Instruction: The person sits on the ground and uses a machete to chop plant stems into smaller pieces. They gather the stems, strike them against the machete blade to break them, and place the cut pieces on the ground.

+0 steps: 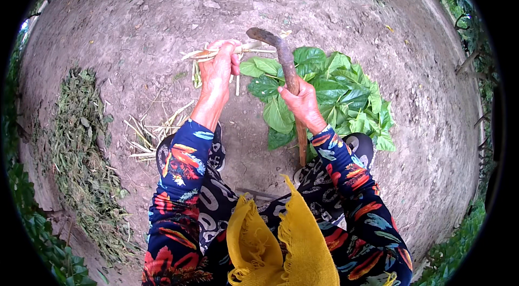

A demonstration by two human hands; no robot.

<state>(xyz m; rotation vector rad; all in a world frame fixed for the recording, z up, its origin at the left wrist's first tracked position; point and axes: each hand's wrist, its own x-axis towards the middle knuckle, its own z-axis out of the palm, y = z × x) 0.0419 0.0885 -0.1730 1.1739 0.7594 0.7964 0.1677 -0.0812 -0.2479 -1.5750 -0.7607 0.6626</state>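
My left hand (219, 63) is closed around a small bundle of pale, dry stalks (198, 55), held above bare ground. Some stalk ends hang down below the fingers, and others point right toward the bent stick. In my right hand (302, 101) is a brown wooden stick (287, 61) with a crooked top end and a narrower lower end. The thumb lies along its near side. Under and beyond this hand spreads a heap of broad green leaves (336, 91). More pale stalks (156, 134) lie loose on the ground near my left knee.
A long strip of wilted, dried greenery (81, 132) lies on the left. Cracked dirt ground (174, 6) surrounds everything. Ends of a fringed yellow scarf (284, 245) hang before my lap. Green plants (52, 241) border the left edge, and branches (470, 61) stand at the right.
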